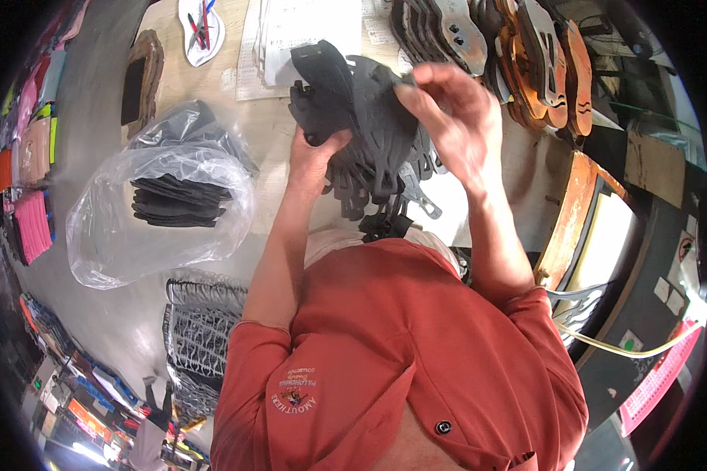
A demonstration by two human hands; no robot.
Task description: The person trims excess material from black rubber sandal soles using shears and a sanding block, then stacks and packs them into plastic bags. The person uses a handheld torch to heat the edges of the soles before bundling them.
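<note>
Over the worktable I hold thin black cut pieces, curved and slotted like sandal uppers. My left hand (314, 159) is closed round the lower left of a piece (325, 83), its thumb on top. With thumb and fingers, my right hand (462, 122) pinches the upper right edge of another piece (383, 118), which fans out beside the first. Below them hangs or lies a bunch of similar black strapped pieces (355, 196); their lower parts reach the table's near edge. How many pieces lie in each hand is hidden.
On the left, a clear plastic bag (94, 243) surrounds a stack of black pieces (182, 202). Sole-shaped templates (459, 39) are piled at the back right. Paper sheets (310, 47) and a white sole-shaped tray (200, 49) with pens lie behind. A wire-mesh basket (200, 330) stands at lower left.
</note>
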